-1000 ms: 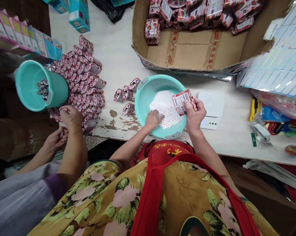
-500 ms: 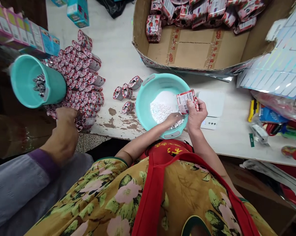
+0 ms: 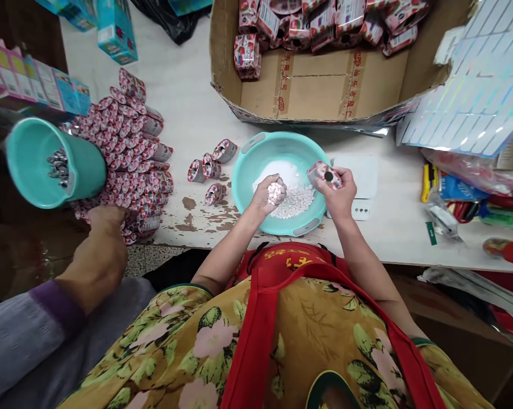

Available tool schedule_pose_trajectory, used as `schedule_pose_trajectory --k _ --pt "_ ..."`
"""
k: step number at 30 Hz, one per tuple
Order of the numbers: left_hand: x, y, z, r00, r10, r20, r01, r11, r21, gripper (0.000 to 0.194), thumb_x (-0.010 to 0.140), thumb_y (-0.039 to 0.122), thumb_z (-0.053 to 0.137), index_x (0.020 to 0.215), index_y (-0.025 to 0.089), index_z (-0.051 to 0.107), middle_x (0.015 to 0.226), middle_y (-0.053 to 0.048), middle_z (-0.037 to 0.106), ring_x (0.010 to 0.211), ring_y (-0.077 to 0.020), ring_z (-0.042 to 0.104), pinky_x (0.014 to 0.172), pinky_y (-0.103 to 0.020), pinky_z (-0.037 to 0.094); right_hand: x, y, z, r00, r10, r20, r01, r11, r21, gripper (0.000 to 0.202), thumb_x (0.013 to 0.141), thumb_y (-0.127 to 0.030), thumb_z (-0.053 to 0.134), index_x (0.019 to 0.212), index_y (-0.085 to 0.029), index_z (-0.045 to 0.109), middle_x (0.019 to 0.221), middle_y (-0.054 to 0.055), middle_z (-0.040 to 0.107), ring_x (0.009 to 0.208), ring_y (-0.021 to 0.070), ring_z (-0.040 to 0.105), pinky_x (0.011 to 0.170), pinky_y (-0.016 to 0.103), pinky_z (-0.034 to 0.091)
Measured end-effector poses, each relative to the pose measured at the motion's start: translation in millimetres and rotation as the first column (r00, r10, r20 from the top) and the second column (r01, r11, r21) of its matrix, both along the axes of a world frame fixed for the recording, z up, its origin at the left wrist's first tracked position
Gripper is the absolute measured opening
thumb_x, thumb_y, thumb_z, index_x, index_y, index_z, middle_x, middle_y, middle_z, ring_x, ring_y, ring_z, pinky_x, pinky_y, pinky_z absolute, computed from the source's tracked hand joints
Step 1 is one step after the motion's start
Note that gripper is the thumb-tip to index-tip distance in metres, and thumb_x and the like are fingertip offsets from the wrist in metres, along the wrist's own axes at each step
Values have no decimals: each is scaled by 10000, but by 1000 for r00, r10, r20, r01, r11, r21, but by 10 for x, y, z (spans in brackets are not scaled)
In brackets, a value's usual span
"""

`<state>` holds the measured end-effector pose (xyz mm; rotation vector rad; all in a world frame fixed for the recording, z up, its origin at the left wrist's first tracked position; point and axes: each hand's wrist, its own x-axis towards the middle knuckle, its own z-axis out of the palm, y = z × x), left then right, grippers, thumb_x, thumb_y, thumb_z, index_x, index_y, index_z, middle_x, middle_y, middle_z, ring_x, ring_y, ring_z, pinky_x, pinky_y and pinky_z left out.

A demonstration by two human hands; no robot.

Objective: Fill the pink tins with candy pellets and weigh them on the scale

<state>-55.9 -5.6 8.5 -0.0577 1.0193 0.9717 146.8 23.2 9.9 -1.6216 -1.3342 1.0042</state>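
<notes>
L hand (image 3: 262, 199), grip half-curled round pellets (image 3: 275, 193), over tub (image 3: 244, 176) nr worktop (image 3: 188, 102) front edge; R hand (image 3: 342, 197), grip snug on box (image 3: 318, 171)!

narrow gap over the basin (image 3: 246, 170) between left hand (image 3: 262, 195) and held box (image 3: 322, 172), cardboard carton (image 3: 311, 91) just beyond

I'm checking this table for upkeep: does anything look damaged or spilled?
The white table has brown patches where its surface looks worn, left of the basin. The cardboard box looks ragged along its right edge. No obvious spill.
</notes>
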Motion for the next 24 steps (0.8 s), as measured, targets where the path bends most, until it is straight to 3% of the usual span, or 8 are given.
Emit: schedule_pose_trajectory --k 3,6,9,13,20,24 --pt "83 36 325 991 118 -59 -110 985 131 379 905 456 623 675 195 473 565 19 512 396 -65 439 360 -177 296 -137 -203 226 956 262 129 -261 965 -25 356 752 -295 751 1099 -254 680 1038 38 686 995 242 647 940 419 531" --pt "224 26 499 961 245 -130 -203 941 270 387 921 476 616 698 195 470 667 3 557 469 -78 515 423 -201 402 -301 -352 308 883 418 213 -418 907 -47 309 763 -222 701 1071 -254 698 1016 51 686 988 255 646 902 402 527" --pt "349 -10 480 913 357 -199 -262 885 385 370 905 479 650 730 194 491 755 -8 602 570 -100 604 531 -232 501 -412 -398 279 854 460 244 -451 888 -96 251 750 -194 682 997 -231 692 974 57 672 942 250 637 844 376 527" --pt "406 -29 357 867 440 -235 -319 851 417 348 855 480 716 782 203 520 695 23 575 598 -111 623 590 -243 528 -452 -378 236 838 475 267 -453 880 -141 265 746 -209 712 1010 -225 688 1001 64 677 974 264 631 869 386 523" --pt "395 72 353 836 442 -324 -322 874 363 349 855 480 738 817 204 527 633 53 558 559 -96 605 599 -226 516 -487 -331 266 830 470 300 -432 883 -186 281 749 -241 743 1025 -214 695 1039 88 695 996 288 639 897 421 522" --pt "390 122 371 859 390 -331 -293 906 306 362 872 521 724 870 209 540 635 51 585 567 -107 627 607 -232 519 -512 -292 270 836 436 333 -396 900 -182 275 731 -227 718 1005 -214 693 1017 89 696 964 291 634 884 428 526"
